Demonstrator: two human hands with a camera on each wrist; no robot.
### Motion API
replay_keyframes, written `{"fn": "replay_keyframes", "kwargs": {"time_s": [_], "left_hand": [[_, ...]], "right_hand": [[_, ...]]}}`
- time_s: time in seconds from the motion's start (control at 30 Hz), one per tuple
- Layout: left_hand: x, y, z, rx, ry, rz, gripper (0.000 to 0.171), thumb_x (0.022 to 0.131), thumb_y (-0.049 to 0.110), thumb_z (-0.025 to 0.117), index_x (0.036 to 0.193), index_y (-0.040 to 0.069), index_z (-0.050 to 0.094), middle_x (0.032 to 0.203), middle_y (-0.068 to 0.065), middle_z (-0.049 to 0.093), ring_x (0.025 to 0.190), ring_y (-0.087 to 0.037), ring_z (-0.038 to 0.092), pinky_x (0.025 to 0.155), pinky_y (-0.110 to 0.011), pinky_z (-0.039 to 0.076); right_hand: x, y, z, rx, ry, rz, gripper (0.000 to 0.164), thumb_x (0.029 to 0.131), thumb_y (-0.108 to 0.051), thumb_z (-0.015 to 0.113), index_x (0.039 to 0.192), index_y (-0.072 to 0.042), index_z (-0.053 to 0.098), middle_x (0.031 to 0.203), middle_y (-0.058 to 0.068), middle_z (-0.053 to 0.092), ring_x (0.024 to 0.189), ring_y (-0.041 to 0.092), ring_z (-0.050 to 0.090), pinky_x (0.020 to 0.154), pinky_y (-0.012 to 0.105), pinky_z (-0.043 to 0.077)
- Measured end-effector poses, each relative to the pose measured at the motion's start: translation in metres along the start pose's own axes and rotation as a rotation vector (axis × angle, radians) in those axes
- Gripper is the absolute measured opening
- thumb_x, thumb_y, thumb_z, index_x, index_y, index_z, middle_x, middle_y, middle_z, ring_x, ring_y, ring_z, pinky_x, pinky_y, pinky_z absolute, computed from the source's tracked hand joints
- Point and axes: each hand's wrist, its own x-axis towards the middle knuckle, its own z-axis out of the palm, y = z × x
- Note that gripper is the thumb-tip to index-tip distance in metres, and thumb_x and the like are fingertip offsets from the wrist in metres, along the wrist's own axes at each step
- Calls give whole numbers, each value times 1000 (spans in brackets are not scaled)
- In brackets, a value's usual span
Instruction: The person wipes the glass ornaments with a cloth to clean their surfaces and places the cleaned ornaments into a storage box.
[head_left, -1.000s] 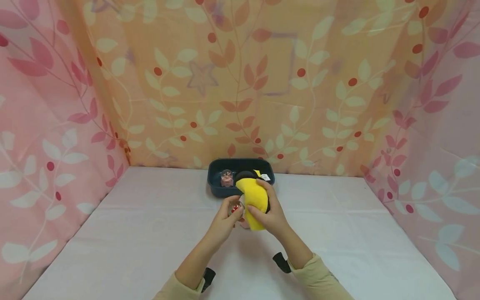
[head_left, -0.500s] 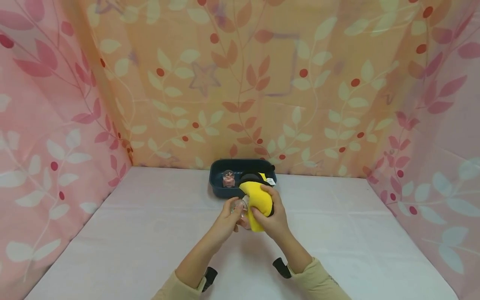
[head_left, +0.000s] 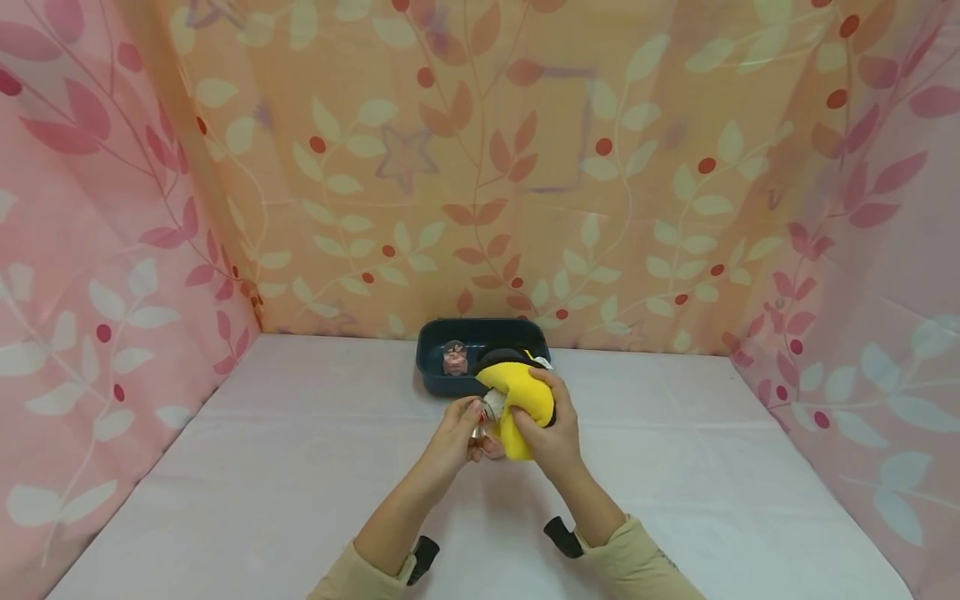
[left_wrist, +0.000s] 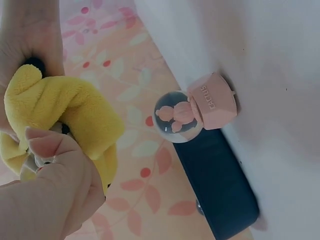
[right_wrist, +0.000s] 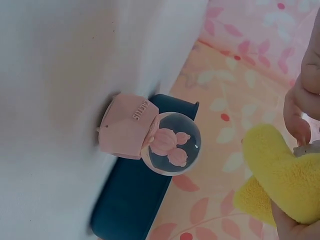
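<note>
Low over the middle of the table, my left hand (head_left: 448, 437) pinches a small clear glass ornament (head_left: 489, 408) between thumb and fingers. My right hand (head_left: 557, 425) grips a yellow plush cloth (head_left: 517, 390) with a black part, bunched against the ornament's right side. The cloth (left_wrist: 87, 112) hides much of the ornament in the left wrist view, so its full shape cannot be told. Under the hands a pink snow globe (right_wrist: 127, 127), lettered CACTUS on its base, stands upright on the table; in the head view the hands mostly cover it.
A dark blue bin (head_left: 450, 386) stands behind the hands by the patterned back curtain (head_left: 360, 167). Inside it are another pinkish snow globe (head_left: 454, 358) and a black item (head_left: 504, 355). Pink curtains flank the white-covered table (head_left: 247, 467).
The ornament has turned in my left fingers; its red-and-white front faced the camera earlier. My right hand and the cloth have shifted slightly right, and the cloth is more bunched.
</note>
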Motion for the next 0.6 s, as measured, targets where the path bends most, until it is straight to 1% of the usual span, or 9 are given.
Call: {"fn": "replay_keyframes", "kwargs": {"time_s": [0.23,0.37,0.43,0.5,0.53,0.6], "left_hand": [[2,-3,-3,-18,-8,4,57,105,40,38,140,-3,27,115,-14,42,78,-17,50,67,-21,41],[2,-3,-6,-31,-3,28,54,105,36,39,141,-3,26,111,-13,43,78,-17,49,66,-22,40],[2,-3,-7,-26,0,45,53,105,33,40,141,-3,26,108,-14,45,79,-17,49,66,-22,39],[2,-2,-8,-18,3,56,54,105,32,42,142,-3,24,106,-16,47,80,-17,50,68,-23,40],[2,-2,-8,-8,6,58,54,105,32,43,142,-2,24,108,-17,48,81,-17,50,69,-23,40],[1,-2,-9,7,15,65,57,104,33,45,143,-2,23,117,-18,48,84,-17,51,73,-25,41]], "right_hand": [[4,-3,-3,97,26,122,52,83,3,63,132,-6,47,110,10,47,90,24,49,72,27,48],[8,-3,-5,188,78,241,53,86,5,62,134,-7,44,113,9,46,95,23,48,77,28,49],[9,-4,-6,238,104,278,54,86,5,62,135,-8,42,115,8,44,98,23,47,79,27,49],[11,-6,-6,270,101,273,56,85,5,61,136,-8,41,116,7,44,99,23,47,79,27,48],[11,-8,-6,273,84,256,58,85,4,61,137,-8,40,116,7,43,99,23,47,79,27,48],[11,-10,-6,258,19,207,61,83,3,62,138,-7,38,116,9,43,98,24,47,78,27,49]]}}
